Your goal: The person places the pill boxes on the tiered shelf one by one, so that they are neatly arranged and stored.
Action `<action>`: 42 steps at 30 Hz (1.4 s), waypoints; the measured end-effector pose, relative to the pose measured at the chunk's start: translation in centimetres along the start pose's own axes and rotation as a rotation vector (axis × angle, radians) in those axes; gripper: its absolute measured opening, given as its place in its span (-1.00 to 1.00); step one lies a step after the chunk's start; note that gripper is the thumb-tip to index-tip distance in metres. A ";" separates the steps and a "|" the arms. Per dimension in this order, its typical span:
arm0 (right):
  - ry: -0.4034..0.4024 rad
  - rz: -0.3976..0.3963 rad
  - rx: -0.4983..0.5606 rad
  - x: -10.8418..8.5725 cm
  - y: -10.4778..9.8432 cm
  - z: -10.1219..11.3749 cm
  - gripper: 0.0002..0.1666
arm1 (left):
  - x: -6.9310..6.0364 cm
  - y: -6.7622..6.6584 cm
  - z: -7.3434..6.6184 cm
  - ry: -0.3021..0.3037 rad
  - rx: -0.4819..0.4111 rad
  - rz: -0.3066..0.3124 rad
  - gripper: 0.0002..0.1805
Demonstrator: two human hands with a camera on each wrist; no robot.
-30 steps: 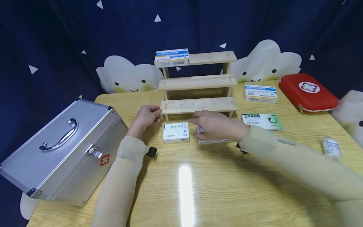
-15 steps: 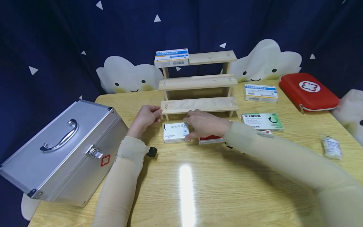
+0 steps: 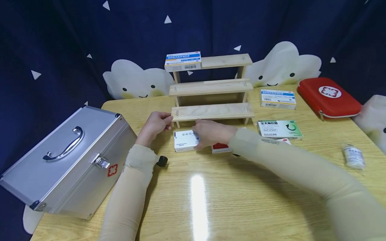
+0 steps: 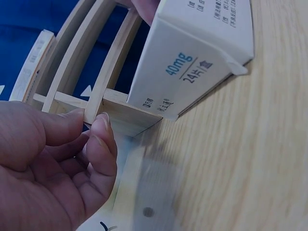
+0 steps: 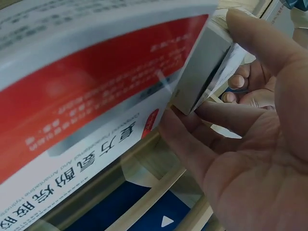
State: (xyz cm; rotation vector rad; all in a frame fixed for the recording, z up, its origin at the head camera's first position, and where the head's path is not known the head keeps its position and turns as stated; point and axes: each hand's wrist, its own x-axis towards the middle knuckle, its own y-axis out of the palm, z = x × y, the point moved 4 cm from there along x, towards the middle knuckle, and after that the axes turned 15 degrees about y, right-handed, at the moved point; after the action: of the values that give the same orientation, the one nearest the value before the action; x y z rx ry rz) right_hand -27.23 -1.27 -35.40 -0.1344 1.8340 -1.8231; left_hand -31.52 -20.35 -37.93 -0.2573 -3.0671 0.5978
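Note:
My left hand (image 3: pixel 154 126) pinches the left end of the lowest board of a three-step wooden display rack (image 3: pixel 212 112); the left wrist view shows thumb and index finger on that board's corner. In front of the rack lies a white medicine box (image 3: pixel 184 140) with blue print. My right hand (image 3: pixel 212 133) holds this box by its right end, thumb on the near side and fingers on the far side, hiding that end in the head view. Just right of it, partly under the right hand and wrist, lies a red-and-white medicine box (image 5: pixel 96 86).
A blue-and-white box (image 3: pixel 182 61) sits on the top step, left. To the right are another blue-and-white box (image 3: pixel 278 99), a green-and-white box (image 3: pixel 278 129) over a partly hidden box, a red zip case (image 3: pixel 328 97) and a white bottle (image 3: pixel 353 157). A silver case (image 3: pixel 69 160) stands left.
My right hand has moved left from the red-and-white box to the white box's right end and taken hold of it. The left hand stays on the rack.

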 end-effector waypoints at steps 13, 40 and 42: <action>0.002 0.014 0.014 0.1 0.1 0.1 -0.32 | 0.1 0.0 0.1 -0.027 0.050 -0.017 -0.58; -0.125 -0.082 0.085 -5.9 -5.7 -3.6 -0.25 | -0.1 0.0 0.0 0.007 0.046 0.000 -0.57; -0.117 -0.091 0.087 -6.7 -6.3 -4.4 -0.20 | 0.0 0.0 0.0 0.012 0.045 0.004 -0.57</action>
State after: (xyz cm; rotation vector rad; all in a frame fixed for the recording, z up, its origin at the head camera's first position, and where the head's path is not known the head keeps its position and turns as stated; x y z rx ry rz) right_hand -25.37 5.10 -27.67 -0.2907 1.6908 -1.9114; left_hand -31.47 -20.32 -37.92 -0.2650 -3.0382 0.6627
